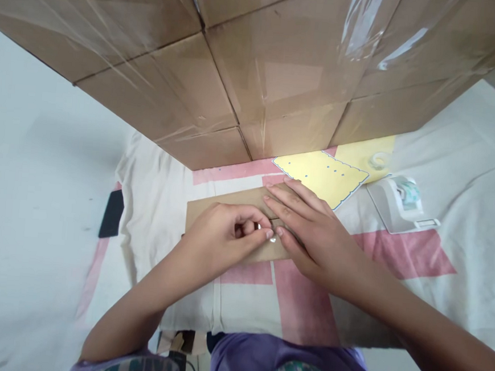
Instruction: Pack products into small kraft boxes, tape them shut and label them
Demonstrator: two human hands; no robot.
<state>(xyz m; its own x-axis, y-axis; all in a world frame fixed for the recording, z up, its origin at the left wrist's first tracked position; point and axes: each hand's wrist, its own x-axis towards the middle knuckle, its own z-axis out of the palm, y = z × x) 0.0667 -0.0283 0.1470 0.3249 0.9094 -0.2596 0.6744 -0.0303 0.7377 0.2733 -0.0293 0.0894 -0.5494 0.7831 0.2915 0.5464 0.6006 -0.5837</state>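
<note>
A flat brown cardboard piece [203, 208], perhaps a folded box, lies on the cloth in front of me. My left hand [231, 230] is over its middle, thumb and forefinger pinched together. A small shiny bit of clear tape [273, 239] shows at those fingertips; most of it is hidden. My right hand [310, 227] lies flat across the cardboard's right part, fingers stretched out and thumb close to the left fingertips. Beyond the right fingers is a yellow sheet [321, 171] with a blue scalloped outline. A white tape dispenser [404, 206] stands to the right.
Stacked brown boxes [282, 68] under clear wrap rise directly behind the work area. A roll of tape [379, 160] rests near their foot at the right. The pink and white cloth [238, 307] covers the table. A black object [112, 214] sits at the left edge.
</note>
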